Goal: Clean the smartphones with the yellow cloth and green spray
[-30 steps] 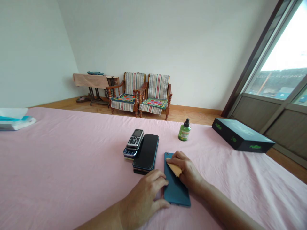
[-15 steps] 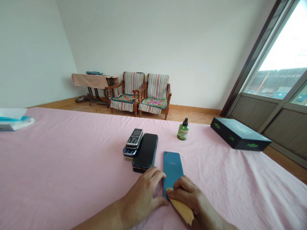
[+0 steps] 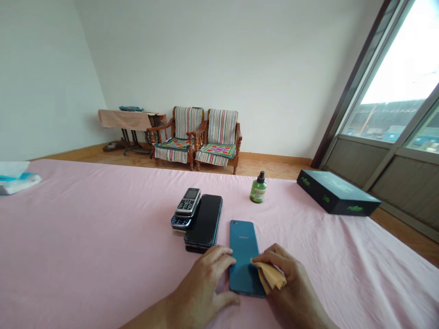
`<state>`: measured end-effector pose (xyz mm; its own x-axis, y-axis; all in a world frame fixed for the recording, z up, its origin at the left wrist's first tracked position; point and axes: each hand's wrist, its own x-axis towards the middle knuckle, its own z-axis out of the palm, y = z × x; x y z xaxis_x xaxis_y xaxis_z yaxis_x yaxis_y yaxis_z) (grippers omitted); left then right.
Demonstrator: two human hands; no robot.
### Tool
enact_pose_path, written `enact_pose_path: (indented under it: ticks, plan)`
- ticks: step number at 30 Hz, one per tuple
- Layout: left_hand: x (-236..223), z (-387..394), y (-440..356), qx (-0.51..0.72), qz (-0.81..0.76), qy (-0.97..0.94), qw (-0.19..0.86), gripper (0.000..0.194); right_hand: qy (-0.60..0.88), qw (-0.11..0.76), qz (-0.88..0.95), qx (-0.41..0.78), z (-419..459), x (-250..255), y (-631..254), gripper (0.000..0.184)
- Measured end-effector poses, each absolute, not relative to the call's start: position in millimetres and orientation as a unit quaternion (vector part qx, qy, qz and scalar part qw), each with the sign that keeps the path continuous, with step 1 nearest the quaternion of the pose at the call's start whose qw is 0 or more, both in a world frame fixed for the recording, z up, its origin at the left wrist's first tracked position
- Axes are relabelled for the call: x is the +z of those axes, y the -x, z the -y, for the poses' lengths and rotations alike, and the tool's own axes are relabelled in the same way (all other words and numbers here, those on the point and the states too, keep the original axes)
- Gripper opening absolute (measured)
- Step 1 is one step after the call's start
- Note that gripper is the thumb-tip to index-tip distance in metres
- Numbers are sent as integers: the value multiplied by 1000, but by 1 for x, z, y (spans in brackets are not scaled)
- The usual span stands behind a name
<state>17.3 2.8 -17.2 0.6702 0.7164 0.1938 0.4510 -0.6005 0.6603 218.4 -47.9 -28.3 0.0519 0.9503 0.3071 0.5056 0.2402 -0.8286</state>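
Note:
A blue smartphone (image 3: pixel 243 244) lies back side up on the pink cloth, its camera end pointing away from me. Along its left edge rest the fingertips of my left hand (image 3: pixel 206 285); the thumb is spread apart near the lower left corner. My right hand (image 3: pixel 291 283) pinches a folded yellow cloth (image 3: pixel 272 275) over the phone's lower right edge. Just left of the phone is a stack of dark smartphones (image 3: pixel 205 221). Beside that stack, a silver keypad phone (image 3: pixel 188 201) lies on top of a blue keypad phone (image 3: pixel 180 222).
A green bottle with a black cap (image 3: pixel 258 189) stands beyond the blue phone. The flat black box (image 3: pixel 338 192) sits at the right, and a tissue pack (image 3: pixel 18 180) at the far left. Two wooden chairs (image 3: pixel 219 132) are past the edge of the pink-covered surface (image 3: pixel 103 237).
My right hand with the yellow cloth has shifted from the phone's lower left part to its right edge, uncovering the phone's lower end. The view has shifted slightly.

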Motion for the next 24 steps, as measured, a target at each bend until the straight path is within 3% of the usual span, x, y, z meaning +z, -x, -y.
enact_pose_path:
  ticks: [9, 20, 24]
  plan:
    - [-13, 2, -20, 230, -331, -867, 292, 46, 506, 537, 577, 351, 44, -20, -224, 18]
    - [-16, 1, -19, 233, -375, -842, 309, 75, 417, 595, 574, 378, 49, 0, -218, 12]
    - [-19, -1, -19, 268, -366, -836, 308, 76, 381, 601, 571, 408, 46, 6, -204, 11]
